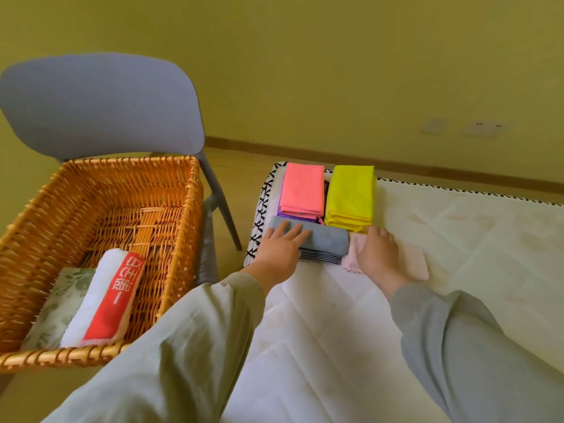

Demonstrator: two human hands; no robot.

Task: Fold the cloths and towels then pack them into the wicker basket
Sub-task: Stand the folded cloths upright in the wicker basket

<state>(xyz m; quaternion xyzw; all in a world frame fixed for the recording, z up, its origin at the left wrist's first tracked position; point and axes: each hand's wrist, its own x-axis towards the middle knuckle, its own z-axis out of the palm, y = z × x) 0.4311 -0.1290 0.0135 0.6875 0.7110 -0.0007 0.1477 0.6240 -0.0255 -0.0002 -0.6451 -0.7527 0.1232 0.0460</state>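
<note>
A folded grey towel [328, 241] with a striped edge lies on the white mattress [457, 239]. My left hand [279, 248] rests flat on its left end, fingers spread. My right hand [378, 254] lies palm down on a pale pink cloth [415, 264] just right of the grey towel. Behind them sit a folded pink cloth [302, 189] on a purple one [282, 212], and a folded yellow stack [351, 195]. The wicker basket [186, 209] stands on the left, holding a white and red towel [106, 297] on a green floral cloth [58, 306].
The basket rests on a grey chair [100, 102] beside the mattress. A gap of floor [235, 178] separates the chair from the mattress edge with black-and-white trim [262, 215]. A yellow wall with sockets [485, 128] runs behind.
</note>
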